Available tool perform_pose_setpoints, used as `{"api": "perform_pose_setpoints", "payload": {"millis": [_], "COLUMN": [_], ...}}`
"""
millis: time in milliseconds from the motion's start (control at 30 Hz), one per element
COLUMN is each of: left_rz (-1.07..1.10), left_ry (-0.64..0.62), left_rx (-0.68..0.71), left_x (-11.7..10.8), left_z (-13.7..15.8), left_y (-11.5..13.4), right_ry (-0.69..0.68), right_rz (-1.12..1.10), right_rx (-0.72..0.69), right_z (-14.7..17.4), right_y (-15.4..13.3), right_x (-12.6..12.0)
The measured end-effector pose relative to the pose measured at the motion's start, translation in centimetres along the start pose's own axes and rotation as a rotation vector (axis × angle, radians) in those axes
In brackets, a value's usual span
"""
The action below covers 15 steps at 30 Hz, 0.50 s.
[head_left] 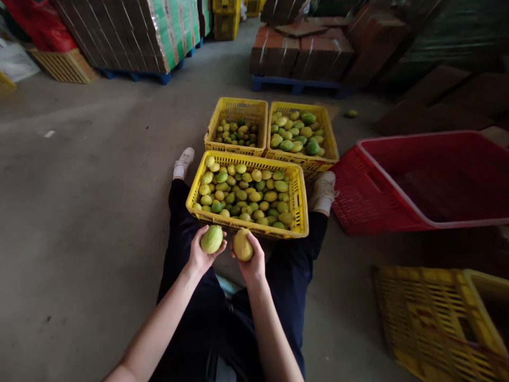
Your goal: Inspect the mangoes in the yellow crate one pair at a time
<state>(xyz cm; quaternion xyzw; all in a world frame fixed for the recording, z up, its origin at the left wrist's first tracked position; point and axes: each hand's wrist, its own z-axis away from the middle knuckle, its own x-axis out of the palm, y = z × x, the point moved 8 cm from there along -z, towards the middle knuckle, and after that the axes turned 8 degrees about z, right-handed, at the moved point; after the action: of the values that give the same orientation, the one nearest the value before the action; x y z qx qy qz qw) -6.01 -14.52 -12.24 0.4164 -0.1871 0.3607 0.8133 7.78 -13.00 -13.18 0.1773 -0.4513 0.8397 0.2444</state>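
My left hand (202, 253) is closed round a pale green lemon (211, 239). A yellower lemon (243, 245) sits in my right hand (253, 261), fingers wrapped about it. The two hands are side by side, a small gap between them, above my lap. Just beyond them, between my legs, stands a yellow crate (301, 207) with many green and yellow lemons in it. Behind it are two more yellow crates: the left one (209, 130) holds small, darker fruit low down, and the right one (332, 139) is piled with larger green-yellow fruit.
A red crate (353, 196) stands to the right, with another yellow crate (425, 313) nearer me. Flat brown cartons (278, 53) lie on a blue pallet at the back. A wrapped stack (119, 32) is at the back left. One loose fruit (351, 113) lies on the floor.
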Motion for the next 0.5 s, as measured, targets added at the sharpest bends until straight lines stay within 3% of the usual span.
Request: {"api": "perform_pose_setpoints", "payload": {"millis": [167,300,500], "left_rz": [-0.007,-0.056,-0.081], "left_ry": [-0.017,-0.035,-0.056], "left_rx": [-0.017,0.048,0.107], "left_x": [0.1,0.9,1.0], "left_z": [-0.5,-0.2,0.3], "left_y": [-0.3,0.3,0.8], "right_ry": [0.058,0.004,-0.155], "right_rz": [-0.046,-0.027,0.018], "right_rx": [0.052,0.083,-0.103], "right_z": [-0.2,-0.3,0.6], "right_y": [0.5,0.6,-1.1], "right_x": [-0.4,0.0,1.1]}}
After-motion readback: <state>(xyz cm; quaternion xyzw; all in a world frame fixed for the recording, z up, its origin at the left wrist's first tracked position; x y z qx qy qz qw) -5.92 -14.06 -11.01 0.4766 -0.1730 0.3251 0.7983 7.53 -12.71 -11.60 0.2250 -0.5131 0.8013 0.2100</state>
